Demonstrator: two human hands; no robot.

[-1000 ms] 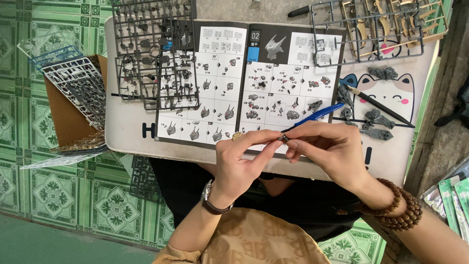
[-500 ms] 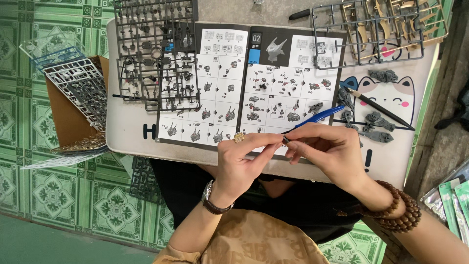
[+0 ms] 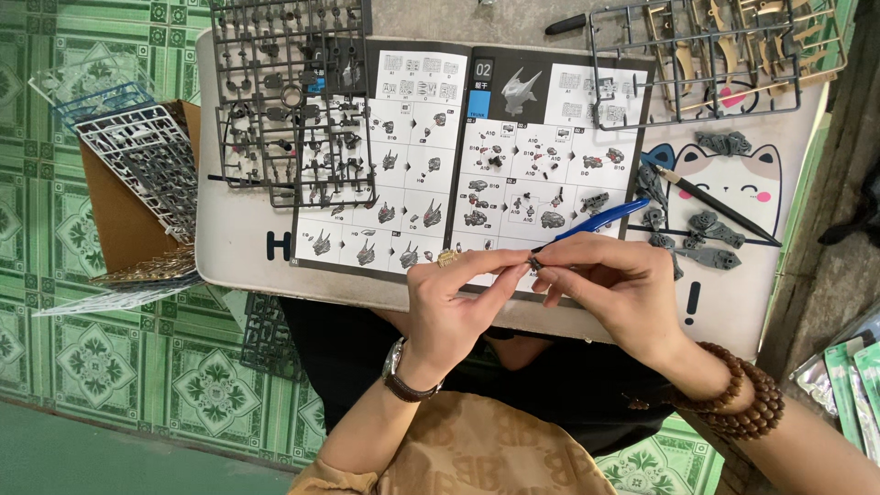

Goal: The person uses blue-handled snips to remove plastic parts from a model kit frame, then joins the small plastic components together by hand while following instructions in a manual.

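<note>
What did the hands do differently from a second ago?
Hardly anything. The left hand and right hand stay pinched together on the tiny grey part, with only slight finger shifts, and the right keeps the blue tool. The manual and part frames have not moved.

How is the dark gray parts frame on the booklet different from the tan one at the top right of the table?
The dark gray parts frame lies over the open booklet's left page, while the tan parts frame lies clear of the pages on the white table. The gray frame's pieces are small and densely packed; the tan frame's are longer, blade-like and more widely spaced. Both lie flat and untouched by either hand.
</note>
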